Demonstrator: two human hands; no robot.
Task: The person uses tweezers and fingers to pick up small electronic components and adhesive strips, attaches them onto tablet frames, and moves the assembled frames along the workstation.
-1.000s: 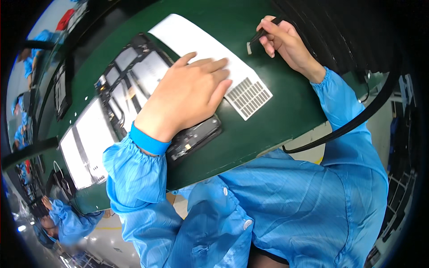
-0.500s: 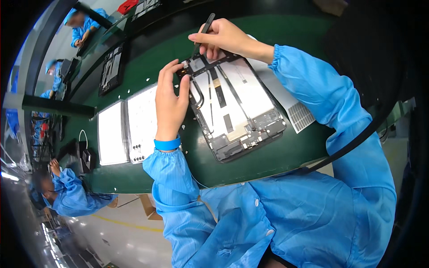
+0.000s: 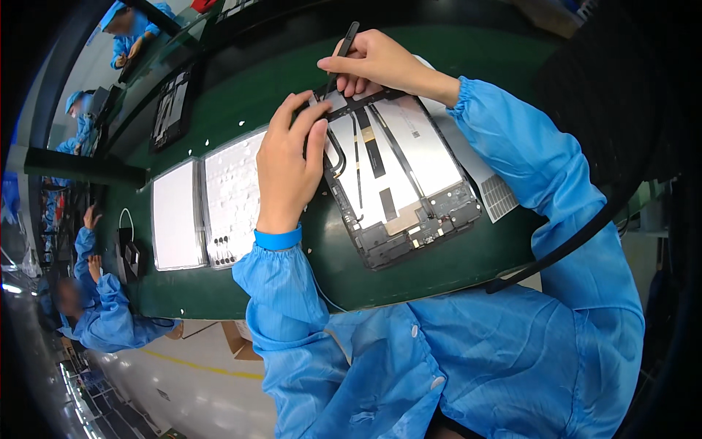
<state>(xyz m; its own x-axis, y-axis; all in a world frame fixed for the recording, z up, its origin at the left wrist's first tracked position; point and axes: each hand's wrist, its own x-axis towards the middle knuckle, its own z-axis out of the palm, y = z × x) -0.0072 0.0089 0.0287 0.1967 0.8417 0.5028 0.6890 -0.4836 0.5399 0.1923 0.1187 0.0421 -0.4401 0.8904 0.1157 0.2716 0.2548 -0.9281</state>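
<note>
An opened tablet point(image 3: 398, 172), with a silver inner panel, black strips and a circuit section at its near end, lies on the green bench in front of me. My right hand point(image 3: 371, 62) is closed on dark tweezers point(image 3: 346, 48) above the far edge of the tablet, tips pointing down at its far left corner. My left hand point(image 3: 291, 157) reaches over that same corner, thumb and fingers apart, with fingertips close to the tweezer tips. The fingers partly hide the corner. A blue band point(image 3: 278, 239) circles my left wrist.
Left of the tablet lie a white sheet point(image 3: 176, 214) and a clear-covered tray with small black pieces point(image 3: 222, 250). A patterned grey sheet point(image 3: 499, 196) sits right of the tablet. Another opened tablet point(image 3: 171, 110) lies farther left. A black cable point(image 3: 563, 252) crosses my right arm. Co-workers sit at left.
My left hand has shifted right, its fingers now bent further over the tablet's corner. The tweezers stay in my right hand, near the same corner. The whole view has shifted slightly.
</note>
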